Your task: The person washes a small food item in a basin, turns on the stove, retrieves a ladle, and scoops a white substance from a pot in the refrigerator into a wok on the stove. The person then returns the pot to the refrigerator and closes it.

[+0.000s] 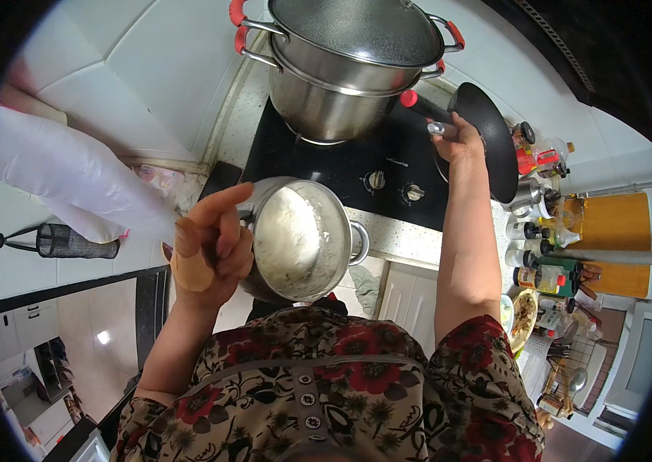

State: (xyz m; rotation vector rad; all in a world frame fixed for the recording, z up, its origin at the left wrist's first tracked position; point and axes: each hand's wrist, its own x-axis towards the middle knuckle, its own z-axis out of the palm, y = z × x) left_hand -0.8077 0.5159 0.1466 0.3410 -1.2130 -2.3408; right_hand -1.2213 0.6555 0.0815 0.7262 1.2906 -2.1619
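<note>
My left hand (210, 248) is at the left side of a deep stainless steel pot (302, 242), its lower fingers curled at the pot's side handle and its index finger stretched out. A tan patch covers part of this hand. White powdery matter, perhaps flour, lies inside the pot. At the right of the cooktop (326, 167), my right hand (461, 138) grips a silver knob (438, 128); what it belongs to is largely hidden. Just behind that hand, a black wok (484, 141) stands tilted, and a black handle (427, 108) with a red end projects beside the fingers.
A steel steamer pot (337, 104) with a glass lid (360, 29) and red-covered handles stands on the cooktop. Bottles (534, 280) and jars line the counter at right, near a dish of food (525, 317) and a wire rack (580, 358). White plastic (71, 167) hangs at left.
</note>
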